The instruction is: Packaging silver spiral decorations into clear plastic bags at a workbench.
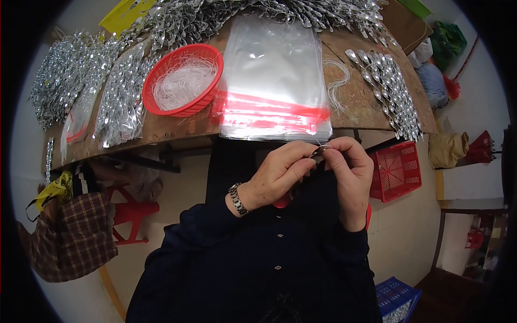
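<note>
Just off the table's front edge, my left hand [274,175] and my right hand [349,167] meet with fingertips pinched. Between them is a small, shiny dark-silver piece [318,153], mostly covered by the fingers. My left thumb and fingers close on it. A thin pale string [324,146] shows at my right fingertips. Right behind the hands lies a stack of clear plastic bags [272,70] with red bands along the near end. Similar loose strings [338,86] lie to its right, beside a bundle of twisted silver strips [390,91].
A red basket [149,97] full of fine clear strings stands on the wooden table [175,129]. Silver strips [121,91] are heaped at the left and back. Below are a red crate [397,169], a blue crate [396,296] and a red stool [132,215]. Someone in plaid [81,231] is at left.
</note>
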The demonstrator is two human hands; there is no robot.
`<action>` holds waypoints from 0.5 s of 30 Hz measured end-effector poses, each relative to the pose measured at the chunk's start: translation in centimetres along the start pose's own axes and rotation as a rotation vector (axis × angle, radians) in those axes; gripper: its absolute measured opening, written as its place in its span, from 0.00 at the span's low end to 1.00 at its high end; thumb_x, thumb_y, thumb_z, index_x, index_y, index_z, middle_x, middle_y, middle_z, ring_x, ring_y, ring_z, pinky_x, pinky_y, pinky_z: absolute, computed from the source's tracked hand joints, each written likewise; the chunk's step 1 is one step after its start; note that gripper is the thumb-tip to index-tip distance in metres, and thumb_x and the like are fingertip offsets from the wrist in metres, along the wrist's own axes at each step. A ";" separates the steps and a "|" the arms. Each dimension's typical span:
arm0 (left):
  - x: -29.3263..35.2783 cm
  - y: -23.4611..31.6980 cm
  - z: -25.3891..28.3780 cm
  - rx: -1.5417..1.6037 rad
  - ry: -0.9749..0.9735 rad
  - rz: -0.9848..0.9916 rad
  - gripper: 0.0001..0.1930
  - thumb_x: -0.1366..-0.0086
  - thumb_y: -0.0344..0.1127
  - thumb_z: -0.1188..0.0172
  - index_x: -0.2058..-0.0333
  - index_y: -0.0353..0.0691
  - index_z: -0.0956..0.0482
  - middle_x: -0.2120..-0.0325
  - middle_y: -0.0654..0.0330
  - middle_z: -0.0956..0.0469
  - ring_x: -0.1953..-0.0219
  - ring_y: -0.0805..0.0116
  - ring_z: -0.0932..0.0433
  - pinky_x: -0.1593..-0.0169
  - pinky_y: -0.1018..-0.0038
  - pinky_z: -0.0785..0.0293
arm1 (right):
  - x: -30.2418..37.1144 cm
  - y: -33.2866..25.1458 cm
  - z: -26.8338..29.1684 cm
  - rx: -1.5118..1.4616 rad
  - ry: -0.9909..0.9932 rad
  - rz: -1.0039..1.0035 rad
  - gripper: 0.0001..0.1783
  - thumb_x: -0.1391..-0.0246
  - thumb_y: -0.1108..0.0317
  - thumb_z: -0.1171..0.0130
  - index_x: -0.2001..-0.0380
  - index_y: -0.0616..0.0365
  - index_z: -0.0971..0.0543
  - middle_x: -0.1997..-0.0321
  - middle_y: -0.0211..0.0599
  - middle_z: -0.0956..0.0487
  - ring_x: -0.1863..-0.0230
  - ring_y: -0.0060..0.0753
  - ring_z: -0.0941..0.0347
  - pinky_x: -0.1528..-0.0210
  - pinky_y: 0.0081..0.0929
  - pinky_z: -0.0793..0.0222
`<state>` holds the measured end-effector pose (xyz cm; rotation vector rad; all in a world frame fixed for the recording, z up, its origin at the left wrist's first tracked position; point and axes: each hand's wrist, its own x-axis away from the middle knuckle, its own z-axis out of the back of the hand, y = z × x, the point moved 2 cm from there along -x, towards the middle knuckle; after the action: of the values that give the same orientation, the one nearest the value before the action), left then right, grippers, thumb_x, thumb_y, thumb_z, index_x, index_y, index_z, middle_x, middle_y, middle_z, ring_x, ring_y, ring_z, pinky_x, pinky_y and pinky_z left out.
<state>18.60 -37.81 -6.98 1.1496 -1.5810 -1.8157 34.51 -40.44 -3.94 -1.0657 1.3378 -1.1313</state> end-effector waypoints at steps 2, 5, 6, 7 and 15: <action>-0.2 0.0 -0.2 0.047 0.059 -0.021 0.12 0.32 0.34 0.52 0.57 0.32 0.26 0.66 0.61 0.27 0.69 0.77 0.30 0.64 0.81 0.32 | 0.0 -0.4 -0.2 -0.002 -0.005 0.000 0.02 0.45 0.77 0.44 0.68 0.64 0.24 0.71 0.26 0.25 0.70 0.15 0.33 0.66 0.13 0.37; -0.2 0.7 0.1 0.219 0.143 0.065 0.12 0.31 0.35 0.52 0.58 0.32 0.25 0.68 0.64 0.28 0.69 0.79 0.32 0.64 0.82 0.35 | 0.0 -0.5 -0.3 0.028 -0.027 0.027 0.02 0.46 0.77 0.43 0.70 0.64 0.24 0.72 0.26 0.26 0.69 0.16 0.32 0.66 0.14 0.37; -0.2 0.7 0.2 0.344 0.166 0.170 0.12 0.31 0.36 0.52 0.59 0.32 0.25 0.68 0.65 0.28 0.69 0.81 0.33 0.64 0.83 0.36 | 0.0 -0.6 -0.2 0.062 -0.044 0.057 0.02 0.47 0.77 0.43 0.70 0.65 0.24 0.72 0.27 0.26 0.69 0.17 0.32 0.66 0.15 0.37; -0.3 0.8 0.4 0.394 0.133 0.122 0.12 0.31 0.36 0.51 0.58 0.32 0.24 0.69 0.67 0.28 0.70 0.83 0.35 0.66 0.84 0.37 | 0.0 -0.6 -0.2 0.062 -0.043 0.056 0.02 0.47 0.77 0.43 0.70 0.65 0.24 0.72 0.27 0.26 0.69 0.17 0.32 0.66 0.15 0.37; 0.0 2.9 0.6 0.374 0.106 0.126 0.07 0.34 0.29 0.48 0.62 0.32 0.24 0.69 0.66 0.28 0.71 0.83 0.33 0.67 0.85 0.37 | 0.3 -1.9 -0.5 0.139 -0.127 0.120 0.01 0.50 0.78 0.42 0.72 0.64 0.24 0.73 0.31 0.25 0.71 0.22 0.30 0.67 0.18 0.36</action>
<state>17.56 -38.15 -4.19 1.2483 -1.9340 -1.3916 33.98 -41.04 -2.08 -0.9282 1.1892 -1.0345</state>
